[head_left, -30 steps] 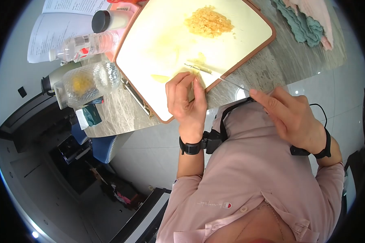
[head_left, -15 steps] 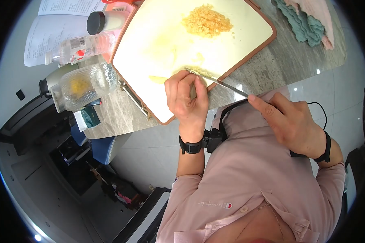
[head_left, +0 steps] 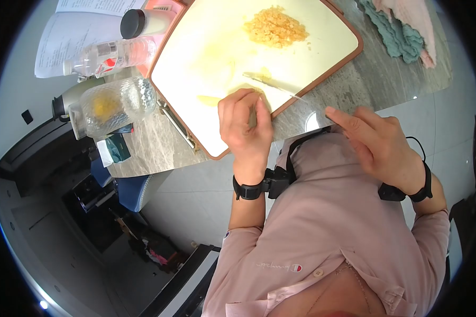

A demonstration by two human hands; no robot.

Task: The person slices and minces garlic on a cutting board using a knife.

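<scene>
My right hand [head_left: 378,142] grips a knife [head_left: 272,85] by its handle, index finger stretched along the top. The blade reaches left over the white cutting board [head_left: 190,68] with its brown rim, a little beyond my left fingertips. My left hand [head_left: 244,119] is closed at the board's near edge, fingers curled and pressed down on a pale yellow piece of food [head_left: 258,91], mostly hidden beneath them. To its left lies a pale yellow sliver [head_left: 208,100]. A heap of finely chopped yellow-orange food [head_left: 276,27] sits at the far side.
Left of the board stand a dark-lidded jar [head_left: 143,24], a clear plastic bottle [head_left: 108,58], a textured clear container [head_left: 111,105] with something yellow inside, and an open book [head_left: 69,39]. Green and pink cloths [head_left: 402,34] lie at the right on the grey marbled table [head_left: 336,82].
The knife blade has swung away from my left fingertips, farther over the board, and my right hand has shifted slightly up. My left hand stays nearly in place.
</scene>
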